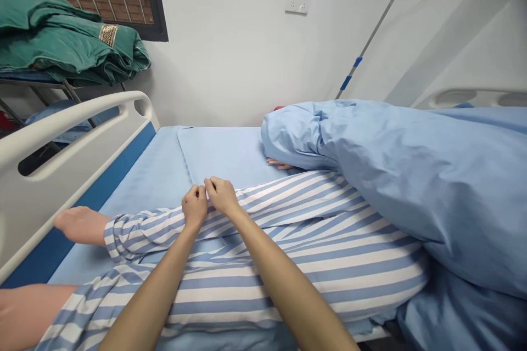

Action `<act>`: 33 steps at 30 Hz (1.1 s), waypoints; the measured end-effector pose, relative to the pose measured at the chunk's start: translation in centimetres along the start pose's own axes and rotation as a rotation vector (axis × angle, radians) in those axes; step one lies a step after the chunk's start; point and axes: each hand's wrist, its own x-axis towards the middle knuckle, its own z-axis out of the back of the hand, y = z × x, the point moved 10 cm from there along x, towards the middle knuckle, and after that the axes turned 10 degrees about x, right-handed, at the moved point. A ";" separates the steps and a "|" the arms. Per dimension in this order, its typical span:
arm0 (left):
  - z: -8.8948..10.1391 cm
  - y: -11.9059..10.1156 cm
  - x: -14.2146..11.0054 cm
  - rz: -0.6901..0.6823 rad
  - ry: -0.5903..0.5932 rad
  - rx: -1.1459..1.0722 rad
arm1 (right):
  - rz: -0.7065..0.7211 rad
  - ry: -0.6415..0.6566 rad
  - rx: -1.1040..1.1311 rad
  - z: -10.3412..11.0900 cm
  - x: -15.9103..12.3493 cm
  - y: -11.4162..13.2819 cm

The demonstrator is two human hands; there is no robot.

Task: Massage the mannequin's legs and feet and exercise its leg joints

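My left hand (pixel 195 205) and my right hand (pixel 222 196) sit close together, each pinching a fold of blue-and-white striped pyjama trousers (pixel 284 203). A person lies on the bed wearing these trousers, and one bare foot (pixel 80 225) sticks out of a cuff at the left. A light blue quilt (pixel 370 175) covers the far part of the body. Bare skin (pixel 280 164) shows under the quilt's edge, but I cannot tell whether it is a hand or a foot.
A white and blue bed rail (pixel 61 142) runs along the left side of the blue sheet (pixel 222 153). Beyond it, green folded cloth (pixel 61 38) lies on a neighbouring bed. An IV pole (pixel 370 30) and a wall socket (pixel 298 4) stand at the back.
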 end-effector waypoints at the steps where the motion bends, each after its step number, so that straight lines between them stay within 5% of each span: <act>1: 0.0 0.0 0.0 -0.005 0.006 0.009 | 0.019 -0.010 -0.033 0.6 -0.1 -0.1; 6: -0.6 -1.5 0.6 0.019 0.039 -0.031 | -0.054 -0.115 0.035 2.2 -0.7 -2.6; 11: -2.8 -4.8 0.0 -0.070 0.087 -0.150 | -0.139 -0.082 0.155 2.5 0.2 -3.7; 17: -4.5 -4.9 -0.6 -0.093 0.152 -0.030 | -0.025 -0.021 -0.132 5.1 0.8 -2.7; 23: -6.3 -6.5 0.0 -0.052 0.175 -0.199 | -0.107 -0.044 0.020 6.3 0.9 -4.9; 29: -7.5 -8.2 -1.2 -0.121 0.193 -0.021 | -0.068 -0.142 -0.010 12.0 2.2 -5.3; 33: -8.8 -10.4 -1.6 -0.146 0.202 -0.127 | -0.082 -0.154 -0.066 13.9 1.7 -6.3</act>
